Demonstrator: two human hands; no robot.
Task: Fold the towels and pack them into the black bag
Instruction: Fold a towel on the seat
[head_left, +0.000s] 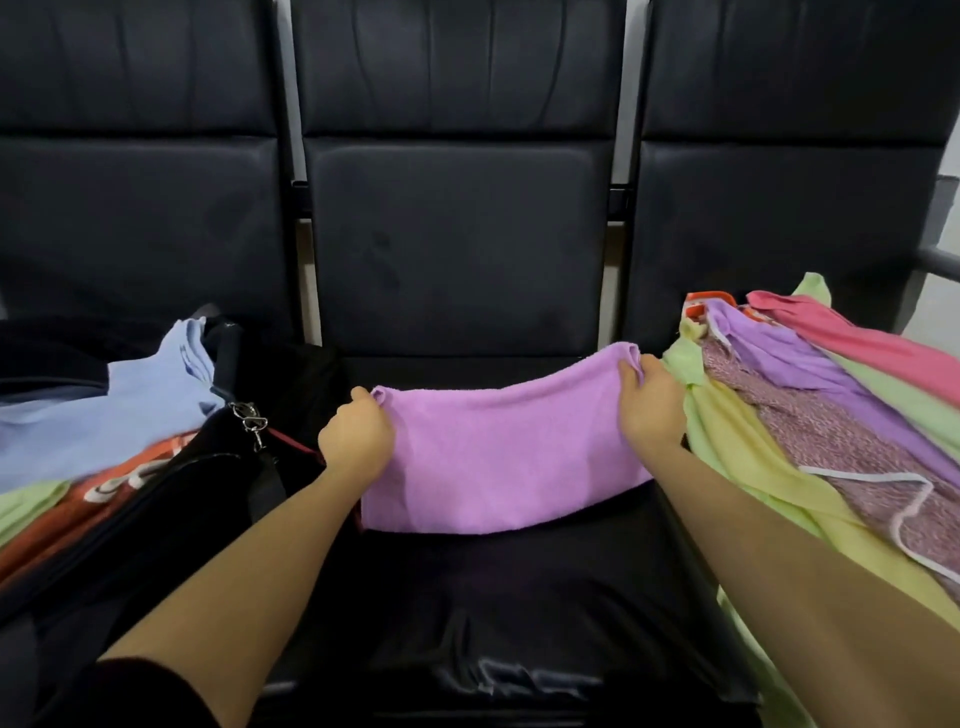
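Row of three black padded seats in front of me, tall backrests, pale wall showing at far right. On the left seat (140, 218): the black bag (171, 499), lying open, a metal clasp (249, 421) on its strap; in and over it a light blue cloth (114, 415), an orange piece with white print (104, 493) and a pale green edge at far left. Middle seat (467, 571): bare glossy cushion, and above it the pink towel (498, 457), folded double, stretched between my two hands and sagging a little in the middle, its lower edge just touching the cushion. My left hand (356, 441) is clenched round the towel's left top corner; my right hand (649, 400) pinches the right top corner, thumb on the near side. Right seat (779, 208): a loose heap of unfolded towels (810, 415) — yellow-green, lilac, a speckled pink one with white trim, coral pink — spilling over the front edge, something orange poking out at the back.
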